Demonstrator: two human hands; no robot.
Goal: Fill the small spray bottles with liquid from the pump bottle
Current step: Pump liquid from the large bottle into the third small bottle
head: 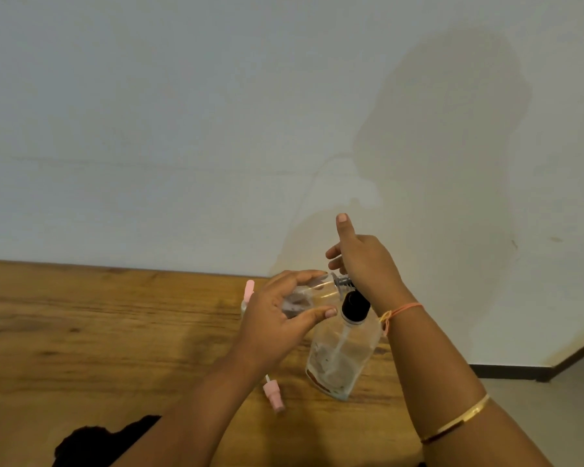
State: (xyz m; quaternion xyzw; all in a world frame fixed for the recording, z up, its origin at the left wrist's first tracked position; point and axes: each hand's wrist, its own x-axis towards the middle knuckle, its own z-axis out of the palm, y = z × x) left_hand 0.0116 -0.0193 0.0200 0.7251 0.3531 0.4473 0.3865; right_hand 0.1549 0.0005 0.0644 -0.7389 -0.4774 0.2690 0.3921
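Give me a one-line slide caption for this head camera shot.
Left hand tilts a small clear bottle toward the pump bottle, right hand on its pump.

No text can be read; the pump bottle (343, 352) bears only a blurred brown mark.

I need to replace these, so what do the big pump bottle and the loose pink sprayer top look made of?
Pump bottle: clear glossy plastic, probably; the dip tube shows through its wall. Its collar looks black matte plastic. Sprayer top lying on the table: opaque pink plastic with a thin white tube.
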